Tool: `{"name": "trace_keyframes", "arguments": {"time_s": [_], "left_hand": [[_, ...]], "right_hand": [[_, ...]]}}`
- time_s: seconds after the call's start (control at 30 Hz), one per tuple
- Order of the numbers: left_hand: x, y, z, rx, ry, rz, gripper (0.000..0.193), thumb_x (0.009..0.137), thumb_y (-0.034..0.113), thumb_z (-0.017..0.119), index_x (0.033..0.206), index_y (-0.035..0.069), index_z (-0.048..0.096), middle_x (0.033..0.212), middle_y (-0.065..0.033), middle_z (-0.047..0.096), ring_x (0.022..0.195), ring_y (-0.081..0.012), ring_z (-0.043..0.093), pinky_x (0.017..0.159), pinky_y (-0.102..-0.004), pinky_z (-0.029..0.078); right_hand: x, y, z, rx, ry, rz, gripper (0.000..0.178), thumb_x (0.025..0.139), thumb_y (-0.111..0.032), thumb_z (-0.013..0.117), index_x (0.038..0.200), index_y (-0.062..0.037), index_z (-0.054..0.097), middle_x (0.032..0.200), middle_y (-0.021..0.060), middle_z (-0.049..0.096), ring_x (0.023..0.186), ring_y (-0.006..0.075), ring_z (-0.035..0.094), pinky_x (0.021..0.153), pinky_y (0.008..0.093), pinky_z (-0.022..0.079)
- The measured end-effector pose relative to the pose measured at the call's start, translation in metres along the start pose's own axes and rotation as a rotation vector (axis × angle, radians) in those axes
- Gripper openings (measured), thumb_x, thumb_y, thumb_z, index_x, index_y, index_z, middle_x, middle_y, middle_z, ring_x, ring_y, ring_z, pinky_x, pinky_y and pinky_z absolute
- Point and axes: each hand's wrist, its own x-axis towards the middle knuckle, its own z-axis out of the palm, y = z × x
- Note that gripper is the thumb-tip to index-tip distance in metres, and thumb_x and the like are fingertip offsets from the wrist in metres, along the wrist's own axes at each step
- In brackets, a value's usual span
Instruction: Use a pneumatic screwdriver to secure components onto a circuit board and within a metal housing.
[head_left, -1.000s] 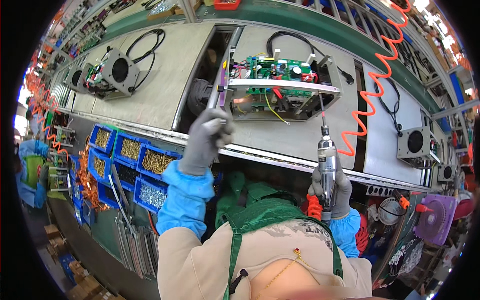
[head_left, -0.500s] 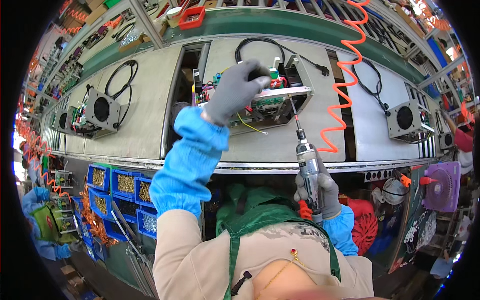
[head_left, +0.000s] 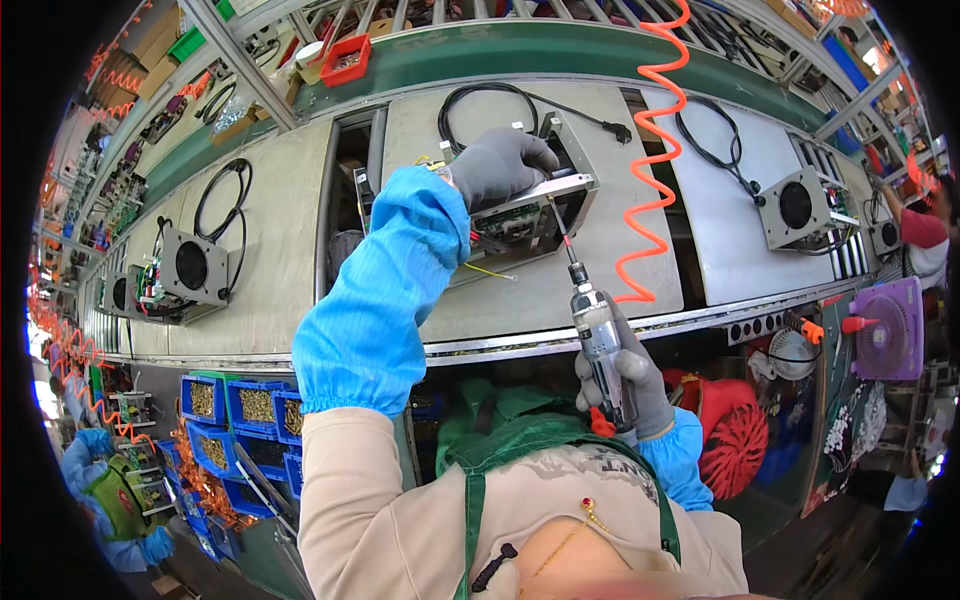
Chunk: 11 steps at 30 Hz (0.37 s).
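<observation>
My right hand (head_left: 637,373), in a grey glove, is wrapped round a silver and black power screwdriver (head_left: 600,345). Its long bit points up and away, the tip at the front metal bar of an open metal chassis (head_left: 575,183). Across the top of that chassis lies my left hand (head_left: 500,165), also gloved in grey, its fingers curled over the bar and the parts behind it. The hand and sleeve hide much of the circuit boards inside. A loose yellow wire (head_left: 490,271) hangs out at the front, and a black power cord (head_left: 487,88) loops behind.
An orange coiled air hose (head_left: 650,165) hangs just right of the chassis. Similar fan-fitted units stand left (head_left: 195,265) and right (head_left: 797,207) on the line. Blue bins of small fasteners (head_left: 258,405) sit lower left. A purple fan (head_left: 888,328) stands at right.
My left hand has shifted right along the chassis and its fingers have curled down onto the bar. The screwdriver stays in my right hand with its bit at the bar. The whole view has turned slightly.
</observation>
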Motion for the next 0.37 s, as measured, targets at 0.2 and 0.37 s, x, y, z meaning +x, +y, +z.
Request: {"name": "trace_keyframes", "arguments": {"time_s": [0.2,0.37], "left_hand": [[-0.001,0.0,-0.005,-0.05,-0.013,0.015,0.029,0.076,0.01,0.068,0.105,0.007,0.07,0.093,-0.011,0.07,0.085,-0.0197,0.065,0.08,-0.0299,0.05],[-0.003,-0.009,-0.009,-0.069,-0.054,0.056,0.03,0.079,0.009,0.067,0.108,0.006,0.069,0.094,-0.0106,0.071,0.084,-0.0166,0.064,0.08,-0.0284,0.05]], "right_hand": [[0.001,0.008,0.001,0.034,-0.015,-0.027,0.096,0.074,-0.038,0.071,0.149,-0.0208,0.015,0.087,0.0135,0.057,0.057,0.0181,0.06,0.057,0.0347,0.058],[0.0,0.013,0.002,0.051,-0.007,-0.05,0.093,0.076,-0.036,0.07,0.149,-0.0213,0.015,0.087,0.0147,0.059,0.056,0.0204,0.061,0.056,0.0366,0.058]]}}
